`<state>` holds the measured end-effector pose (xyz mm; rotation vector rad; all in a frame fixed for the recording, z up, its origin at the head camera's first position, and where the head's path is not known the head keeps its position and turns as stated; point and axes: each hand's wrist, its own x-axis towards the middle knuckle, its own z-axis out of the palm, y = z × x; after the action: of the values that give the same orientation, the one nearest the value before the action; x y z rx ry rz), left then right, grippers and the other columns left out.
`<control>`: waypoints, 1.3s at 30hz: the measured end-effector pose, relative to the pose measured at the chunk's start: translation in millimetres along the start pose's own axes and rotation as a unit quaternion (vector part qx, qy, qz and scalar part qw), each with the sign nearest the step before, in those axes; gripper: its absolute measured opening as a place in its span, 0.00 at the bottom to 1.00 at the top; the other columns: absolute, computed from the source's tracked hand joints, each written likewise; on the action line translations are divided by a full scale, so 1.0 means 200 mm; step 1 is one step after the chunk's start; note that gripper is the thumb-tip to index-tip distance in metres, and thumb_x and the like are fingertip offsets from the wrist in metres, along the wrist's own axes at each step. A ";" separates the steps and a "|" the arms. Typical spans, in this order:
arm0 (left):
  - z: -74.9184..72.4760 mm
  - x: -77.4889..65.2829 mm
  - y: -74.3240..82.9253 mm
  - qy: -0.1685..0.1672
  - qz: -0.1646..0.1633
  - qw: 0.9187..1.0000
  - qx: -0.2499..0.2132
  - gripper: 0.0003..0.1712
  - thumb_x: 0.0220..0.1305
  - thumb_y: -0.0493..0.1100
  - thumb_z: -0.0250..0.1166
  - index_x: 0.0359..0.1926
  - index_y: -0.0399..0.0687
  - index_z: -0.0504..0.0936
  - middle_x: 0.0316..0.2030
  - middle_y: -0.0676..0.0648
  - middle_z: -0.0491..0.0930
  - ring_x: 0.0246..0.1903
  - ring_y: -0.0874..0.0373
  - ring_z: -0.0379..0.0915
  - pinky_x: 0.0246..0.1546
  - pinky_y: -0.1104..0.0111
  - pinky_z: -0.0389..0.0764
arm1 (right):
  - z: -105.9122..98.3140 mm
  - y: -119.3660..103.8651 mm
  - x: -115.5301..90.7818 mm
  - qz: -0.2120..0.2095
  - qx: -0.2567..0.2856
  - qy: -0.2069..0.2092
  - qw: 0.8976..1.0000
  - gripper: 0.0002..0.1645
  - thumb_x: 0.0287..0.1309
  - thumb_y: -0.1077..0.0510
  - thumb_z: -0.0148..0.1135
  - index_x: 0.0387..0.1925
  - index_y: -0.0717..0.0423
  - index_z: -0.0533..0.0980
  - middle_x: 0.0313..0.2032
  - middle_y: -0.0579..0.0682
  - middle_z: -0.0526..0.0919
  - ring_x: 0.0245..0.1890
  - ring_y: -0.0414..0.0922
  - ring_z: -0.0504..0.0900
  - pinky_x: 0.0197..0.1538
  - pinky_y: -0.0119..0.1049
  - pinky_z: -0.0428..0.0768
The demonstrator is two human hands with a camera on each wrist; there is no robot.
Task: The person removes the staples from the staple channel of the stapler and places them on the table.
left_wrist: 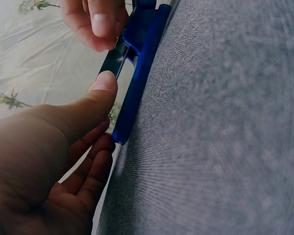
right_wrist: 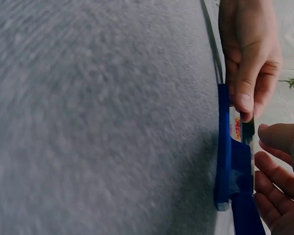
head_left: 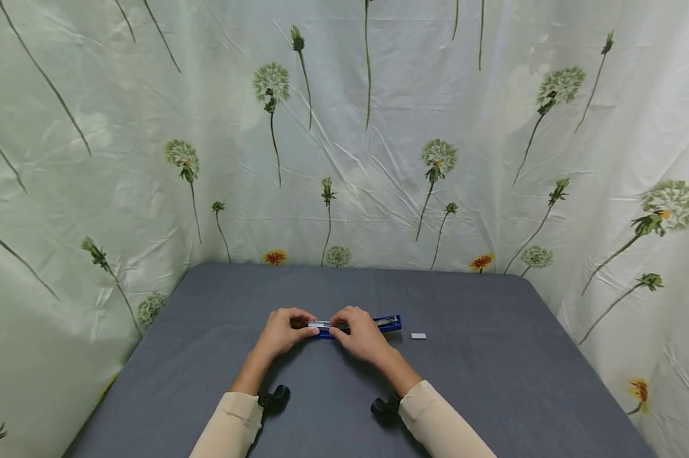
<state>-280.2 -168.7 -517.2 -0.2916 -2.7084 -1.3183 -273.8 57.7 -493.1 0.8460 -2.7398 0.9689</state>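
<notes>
A blue stapler [head_left: 389, 324] lies across the table in the head view, its top arm swung open to the right. Its metal magazine [left_wrist: 113, 61] shows between the hands in the left wrist view, above the blue base [left_wrist: 137, 98]. My left hand [head_left: 284, 333] pinches the stapler's left end, thumb on the magazine and fingers behind and below. The right hand [head_left: 358, 332] has its thumb and fingertips on either side of the magazine near the middle, hiding part of it. In the right wrist view, the right thumb [right_wrist: 279, 136] is right at the magazine's edge.
A small pale rectangular piece [head_left: 418, 336] lies on the grey tabletop [head_left: 470, 381] just right of the stapler. A floral curtain [head_left: 373, 159] hangs behind the table and along its sides. Black straps with camera mounts [head_left: 274, 399] sit on both wrists.
</notes>
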 end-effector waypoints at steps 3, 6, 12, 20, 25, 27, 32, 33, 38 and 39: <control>0.00 0.00 0.00 -0.002 0.001 1.000 -0.004 0.10 0.54 0.46 0.81 0.38 0.56 0.92 0.33 0.55 0.88 0.32 0.66 0.82 0.38 0.65 0.82 | 0.02 -0.01 0.01 0.003 -0.005 0.003 1.000 0.05 0.68 0.54 0.68 0.42 0.48 0.86 0.44 0.46 0.86 0.48 0.45 0.82 0.53 0.44 0.79; 0.00 0.00 0.00 -0.002 0.001 1.000 -0.004 0.09 0.55 0.46 0.81 0.38 0.56 0.92 0.33 0.55 0.89 0.32 0.66 0.82 0.38 0.65 0.82 | 0.03 -0.02 0.01 0.003 -0.012 0.005 1.000 0.05 0.67 0.54 0.69 0.41 0.49 0.87 0.44 0.46 0.86 0.49 0.45 0.81 0.53 0.44 0.79; 0.00 0.00 0.00 -0.003 0.000 1.000 -0.002 0.09 0.55 0.47 0.80 0.38 0.57 0.92 0.34 0.56 0.89 0.32 0.67 0.82 0.38 0.66 0.82 | 0.05 -0.03 0.02 0.005 -0.041 0.003 0.999 0.06 0.67 0.53 0.69 0.42 0.48 0.87 0.45 0.46 0.84 0.49 0.45 0.80 0.53 0.43 0.79; 0.01 0.00 0.00 -0.003 -0.006 1.000 0.000 0.09 0.55 0.47 0.80 0.38 0.57 0.92 0.34 0.56 0.89 0.33 0.67 0.82 0.39 0.64 0.82 | 0.08 -0.04 0.01 -0.009 -0.085 0.024 0.996 0.07 0.66 0.53 0.70 0.41 0.49 0.88 0.43 0.45 0.82 0.44 0.43 0.78 0.49 0.40 0.78; 0.00 0.00 0.01 -0.004 -0.010 1.000 -0.001 0.09 0.55 0.45 0.81 0.38 0.56 0.92 0.34 0.55 0.89 0.33 0.66 0.82 0.40 0.64 0.82 | 0.10 -0.04 0.01 -0.016 -0.097 0.041 0.994 0.06 0.64 0.53 0.72 0.39 0.49 0.88 0.42 0.46 0.82 0.44 0.44 0.78 0.49 0.40 0.78; 0.00 0.00 0.01 -0.004 -0.011 1.000 -0.002 0.09 0.55 0.45 0.81 0.38 0.56 0.92 0.35 0.55 0.89 0.34 0.66 0.82 0.40 0.65 0.82 | 0.10 -0.05 0.01 -0.015 -0.095 0.047 0.994 0.06 0.64 0.53 0.72 0.39 0.49 0.88 0.42 0.46 0.82 0.44 0.45 0.78 0.49 0.40 0.78; 0.00 0.00 0.01 -0.001 -0.006 1.000 -0.003 0.10 0.54 0.45 0.81 0.38 0.57 0.92 0.35 0.55 0.89 0.34 0.66 0.83 0.40 0.65 0.83 | 0.11 -0.06 0.02 -0.010 -0.083 0.060 0.995 0.07 0.63 0.52 0.73 0.39 0.50 0.88 0.42 0.47 0.83 0.43 0.45 0.78 0.48 0.41 0.77; 0.00 0.01 0.01 0.000 -0.005 1.000 -0.003 0.09 0.54 0.45 0.81 0.38 0.57 0.92 0.35 0.55 0.89 0.34 0.66 0.83 0.39 0.65 0.83 | 0.11 -0.06 0.02 -0.008 -0.079 0.063 0.995 0.07 0.63 0.52 0.73 0.39 0.50 0.88 0.42 0.47 0.83 0.43 0.45 0.78 0.48 0.40 0.77; 0.00 0.00 0.00 -0.002 -0.004 1.000 0.000 0.09 0.55 0.46 0.81 0.38 0.58 0.92 0.35 0.55 0.89 0.34 0.66 0.82 0.39 0.65 0.83 | 0.11 -0.07 0.02 0.017 -0.042 0.072 0.996 0.08 0.64 0.51 0.72 0.40 0.49 0.88 0.42 0.46 0.84 0.43 0.44 0.78 0.46 0.39 0.77; 0.00 0.01 0.00 -0.001 -0.003 1.000 0.002 0.09 0.55 0.46 0.81 0.38 0.58 0.92 0.35 0.55 0.89 0.34 0.66 0.82 0.39 0.65 0.82 | 0.12 -0.07 0.02 0.023 -0.035 0.074 0.996 0.08 0.64 0.50 0.72 0.40 0.48 0.88 0.42 0.45 0.84 0.43 0.43 0.78 0.46 0.39 0.77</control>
<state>-281.3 -168.1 -517.6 -0.2855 -2.7159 -1.3154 -267.7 33.3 -503.0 0.6731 -2.6603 0.8980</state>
